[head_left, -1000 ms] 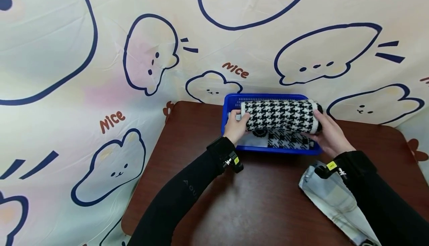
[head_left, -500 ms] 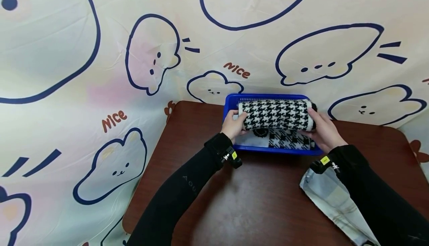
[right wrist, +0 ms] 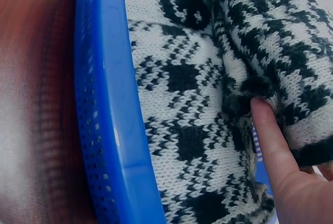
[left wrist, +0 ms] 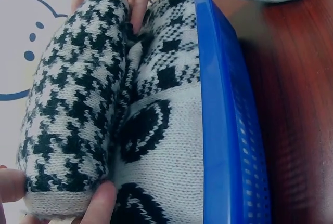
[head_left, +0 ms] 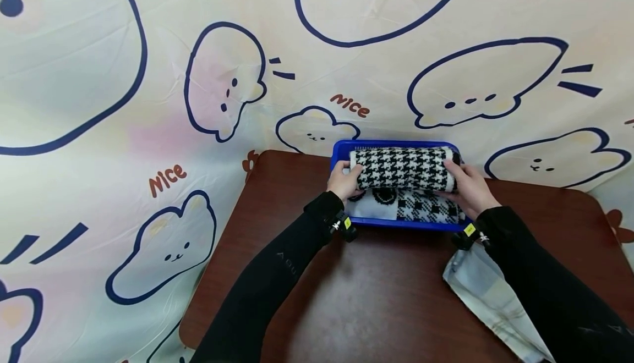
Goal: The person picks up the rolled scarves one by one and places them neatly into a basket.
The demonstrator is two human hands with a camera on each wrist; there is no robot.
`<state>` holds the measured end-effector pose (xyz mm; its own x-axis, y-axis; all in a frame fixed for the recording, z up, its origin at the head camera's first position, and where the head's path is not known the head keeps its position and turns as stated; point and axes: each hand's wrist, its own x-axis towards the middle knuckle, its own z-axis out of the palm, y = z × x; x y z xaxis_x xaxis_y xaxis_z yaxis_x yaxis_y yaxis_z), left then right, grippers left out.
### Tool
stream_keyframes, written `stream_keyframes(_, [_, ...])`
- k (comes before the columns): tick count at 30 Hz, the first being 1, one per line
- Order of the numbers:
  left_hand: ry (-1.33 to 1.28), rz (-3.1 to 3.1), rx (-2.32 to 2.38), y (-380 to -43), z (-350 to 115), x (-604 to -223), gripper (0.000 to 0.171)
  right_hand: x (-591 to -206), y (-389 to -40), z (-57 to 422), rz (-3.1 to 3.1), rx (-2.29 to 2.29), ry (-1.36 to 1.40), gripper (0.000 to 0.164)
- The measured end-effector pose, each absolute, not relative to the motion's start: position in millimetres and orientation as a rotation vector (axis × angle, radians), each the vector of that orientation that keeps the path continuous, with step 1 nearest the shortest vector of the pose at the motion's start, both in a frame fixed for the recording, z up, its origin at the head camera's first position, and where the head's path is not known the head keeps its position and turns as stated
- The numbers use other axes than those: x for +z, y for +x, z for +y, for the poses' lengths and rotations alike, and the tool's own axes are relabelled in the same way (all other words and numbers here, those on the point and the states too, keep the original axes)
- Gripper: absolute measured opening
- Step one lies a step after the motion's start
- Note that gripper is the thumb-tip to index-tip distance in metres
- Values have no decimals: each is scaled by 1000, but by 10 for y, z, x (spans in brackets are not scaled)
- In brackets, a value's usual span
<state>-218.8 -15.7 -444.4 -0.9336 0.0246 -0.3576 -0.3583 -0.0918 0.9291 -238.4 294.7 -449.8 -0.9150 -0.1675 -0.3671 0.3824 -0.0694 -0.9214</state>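
Observation:
A rolled black-and-white houndstooth knit (head_left: 403,169) lies lengthwise over the back part of a blue plastic basket (head_left: 411,224). At the roll's left end my left hand (head_left: 343,181) grips it, fingers and thumb around the pale edge in the left wrist view. My right hand (head_left: 470,190) holds the other end; its index finger (right wrist: 273,146) extends down along the roll's underside in the right wrist view. In front of the roll, a second knit (left wrist: 166,125), checked on one half and white with round black motifs on the other, fills the basket.
Light-blue folded denim (head_left: 495,297) lies on the brown table (head_left: 376,291) at the front right, partly under my right forearm. Behind the basket hangs a cartoon-printed cloth (head_left: 317,66), close to the table's back edge.
The houndstooth roll has shifted a little to the left, and my right hand has moved left with it. More of the round motifs on the knit below now shows. The denim stays put.

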Motion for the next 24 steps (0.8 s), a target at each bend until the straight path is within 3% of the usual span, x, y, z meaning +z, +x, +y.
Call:
stream_keyframes(13, [-286,2009,2097,-2136,-193,-4375,44,-4448,-2422,2924,1813,-2089,235,83])
stream_keyframes(24, [-187,2152,2042,-1952,-339,-4133,41,-4235,-2275,2868,1748,-2227,114,58])
